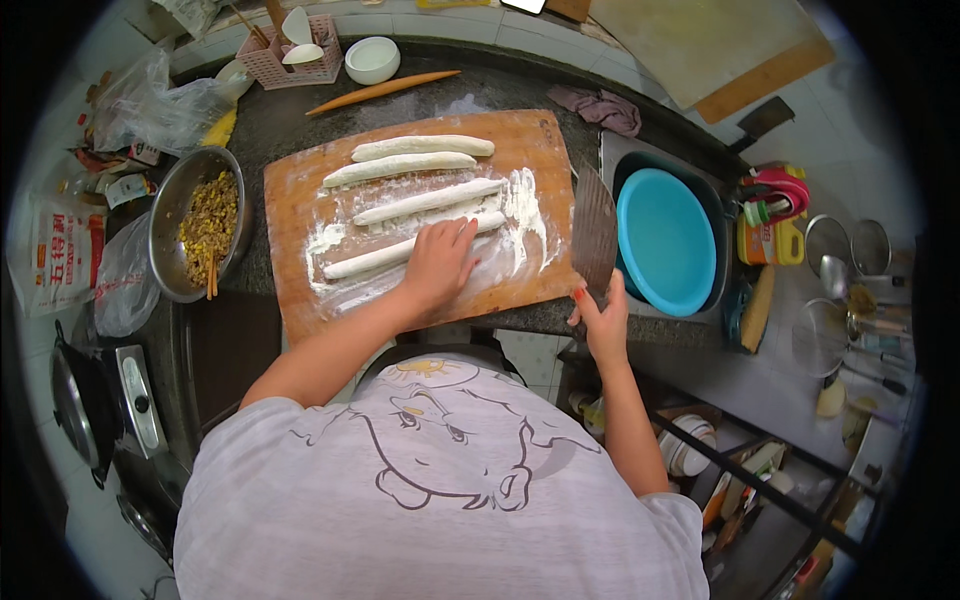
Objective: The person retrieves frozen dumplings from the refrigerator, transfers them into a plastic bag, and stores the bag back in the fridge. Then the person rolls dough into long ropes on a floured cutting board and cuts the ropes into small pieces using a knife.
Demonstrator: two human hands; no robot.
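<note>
A wooden board (pixel 559 161) dusted with flour lies before me and bears several floured dough ropes. My left hand (pixel 442 259) lies over the nearest dough rope (pixel 367 260), fingers on its far side and thumb on the near side. Part of that rope is hidden under the hand. Just beyond it lies another dough rope (pixel 431 201); two more, a dough rope (pixel 401 169) and a farthest dough rope (pixel 424 146), lie close together. At the board's right edge my right hand (pixel 604 311) grips a broad-bladed cleaver (pixel 595 225), its blade pointing away from me.
At left stands a metal bowl (pixel 157 240) of chopped filling with chopsticks (pixel 212 276). A tapered rolling pin (pixel 382 91), a white bowl (pixel 373 61) and a pink utensil basket (pixel 259 64) lie behind the board. A blue basin (pixel 667 240) sits in the sink at right.
</note>
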